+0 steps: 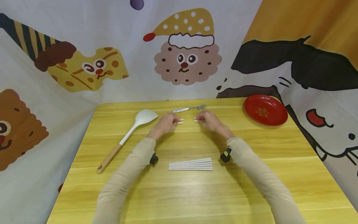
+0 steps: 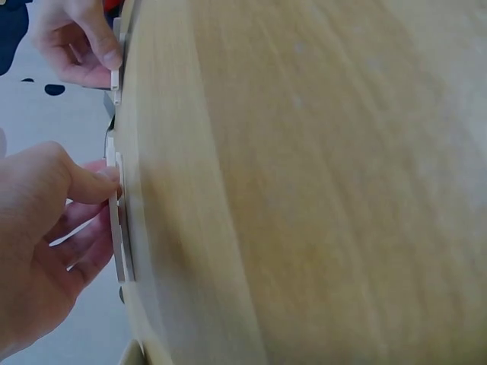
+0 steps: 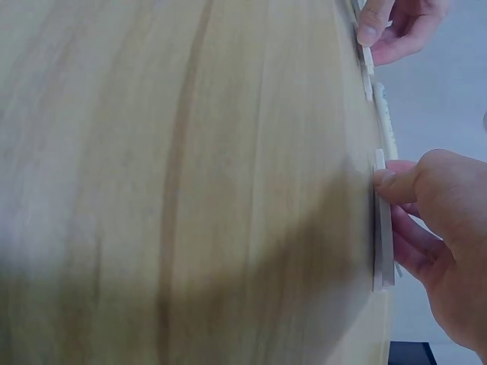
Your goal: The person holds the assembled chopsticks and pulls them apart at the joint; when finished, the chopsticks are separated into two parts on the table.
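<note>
My left hand (image 1: 167, 122) pinches thin white sticks (image 2: 116, 228) between thumb and fingers, low over the far part of the table. Two pale stick ends poke out on its right side in the head view. Facing it across a small gap, my right hand (image 1: 209, 120) pinches similar white sticks (image 3: 383, 247), their ends pointing left. The palms hide part of the sticks from the head view. Nearer to me lies a fan of several white sticks (image 1: 190, 164), flat on the table. Just beyond both hands is a fork (image 1: 193, 108) with a white printed handle.
A turner (image 1: 130, 132) with a white head and wooden handle lies slanted at the left. On the right, a red oval plate (image 1: 265, 110) reaches the back edge of the wooden table (image 1: 190, 199). A cartoon-printed cloth (image 1: 134, 90) hangs behind it.
</note>
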Demonstrator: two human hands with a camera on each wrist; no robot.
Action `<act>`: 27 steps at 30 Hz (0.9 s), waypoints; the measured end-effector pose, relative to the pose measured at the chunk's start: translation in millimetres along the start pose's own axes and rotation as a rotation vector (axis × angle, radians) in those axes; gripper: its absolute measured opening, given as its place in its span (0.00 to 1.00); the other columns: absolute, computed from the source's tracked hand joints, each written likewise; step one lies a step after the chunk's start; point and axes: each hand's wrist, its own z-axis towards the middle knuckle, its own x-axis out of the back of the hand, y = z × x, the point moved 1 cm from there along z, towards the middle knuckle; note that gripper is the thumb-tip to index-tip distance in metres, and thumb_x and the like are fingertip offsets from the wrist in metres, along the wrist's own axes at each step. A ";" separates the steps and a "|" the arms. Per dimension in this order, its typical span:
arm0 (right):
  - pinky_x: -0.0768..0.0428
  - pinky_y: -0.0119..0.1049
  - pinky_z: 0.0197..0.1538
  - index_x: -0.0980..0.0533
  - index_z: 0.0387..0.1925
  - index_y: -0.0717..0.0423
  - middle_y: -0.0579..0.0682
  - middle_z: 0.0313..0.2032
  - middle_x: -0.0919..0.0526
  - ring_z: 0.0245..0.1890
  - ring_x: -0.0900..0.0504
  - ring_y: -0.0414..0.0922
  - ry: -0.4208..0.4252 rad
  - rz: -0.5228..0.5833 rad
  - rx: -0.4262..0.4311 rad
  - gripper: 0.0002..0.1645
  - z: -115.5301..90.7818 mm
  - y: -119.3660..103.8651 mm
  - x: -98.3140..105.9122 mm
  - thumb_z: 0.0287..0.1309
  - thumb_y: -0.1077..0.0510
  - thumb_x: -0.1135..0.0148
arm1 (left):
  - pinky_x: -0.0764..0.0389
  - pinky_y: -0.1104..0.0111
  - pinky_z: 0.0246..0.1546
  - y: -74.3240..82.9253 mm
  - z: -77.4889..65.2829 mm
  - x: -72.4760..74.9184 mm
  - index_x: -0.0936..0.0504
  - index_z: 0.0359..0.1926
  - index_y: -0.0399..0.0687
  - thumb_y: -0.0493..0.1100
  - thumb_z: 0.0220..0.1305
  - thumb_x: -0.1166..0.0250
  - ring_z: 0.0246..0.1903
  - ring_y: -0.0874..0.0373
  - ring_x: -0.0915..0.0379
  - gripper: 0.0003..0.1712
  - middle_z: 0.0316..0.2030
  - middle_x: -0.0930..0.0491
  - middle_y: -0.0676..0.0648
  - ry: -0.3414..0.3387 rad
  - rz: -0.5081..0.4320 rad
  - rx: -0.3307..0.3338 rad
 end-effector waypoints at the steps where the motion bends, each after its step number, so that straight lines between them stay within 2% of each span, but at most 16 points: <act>1: 0.15 0.42 0.44 0.15 0.39 0.60 0.56 0.38 0.14 0.39 0.16 0.49 0.001 -0.003 0.001 0.06 -0.3 0.4 -1.0 0.62 0.69 0.34 | 0.16 0.63 0.48 -0.4 0.1 -0.7 0.12 0.48 0.42 0.31 0.68 0.39 0.44 0.53 0.20 0.12 0.46 0.15 0.44 0.000 0.001 -0.003; 6: 0.15 0.42 0.43 0.15 0.39 0.60 0.55 0.37 0.14 0.38 0.16 0.49 0.017 -0.025 0.012 0.06 -1.3 1.6 -4.1 0.62 0.68 0.34 | 0.16 0.64 0.49 -2.3 0.6 -3.3 0.12 0.48 0.42 0.31 0.68 0.38 0.46 0.52 0.19 0.12 0.46 0.15 0.43 -0.001 0.011 -0.013; 13: 0.15 0.40 0.44 0.15 0.40 0.59 0.55 0.38 0.15 0.38 0.17 0.48 -0.014 -0.002 -0.026 0.07 -1.1 0.6 -5.3 0.62 0.68 0.35 | 0.17 0.65 0.49 -5.0 2.5 -8.1 0.12 0.48 0.42 0.32 0.68 0.38 0.45 0.53 0.20 0.12 0.44 0.16 0.45 -0.002 -0.001 0.003; 19: 0.15 0.40 0.45 0.15 0.40 0.59 0.55 0.39 0.15 0.39 0.17 0.49 -0.008 0.012 -0.030 0.06 -1.8 0.2 -2.6 0.62 0.67 0.34 | 0.17 0.65 0.51 -3.2 1.3 -8.7 0.14 0.49 0.42 0.34 0.69 0.36 0.46 0.53 0.20 0.11 0.45 0.16 0.45 0.027 -0.026 0.003; 23: 0.15 0.42 0.44 0.15 0.40 0.61 0.56 0.38 0.15 0.39 0.17 0.50 0.031 0.013 0.014 0.05 -6.6 -3.4 4.1 0.63 0.66 0.34 | 0.17 0.64 0.49 3.0 -4.9 -1.6 0.15 0.50 0.42 0.34 0.69 0.36 0.45 0.53 0.20 0.11 0.48 0.19 0.45 0.067 -0.044 -0.027; 27: 0.16 0.43 0.43 0.15 0.39 0.62 0.55 0.37 0.16 0.38 0.19 0.49 0.073 0.026 0.072 0.05 -19.0 -12.3 11.0 0.63 0.66 0.34 | 0.18 0.64 0.45 15.8 -20.6 7.2 0.15 0.52 0.44 0.37 0.71 0.37 0.44 0.54 0.22 0.11 0.50 0.19 0.46 0.087 -0.066 -0.050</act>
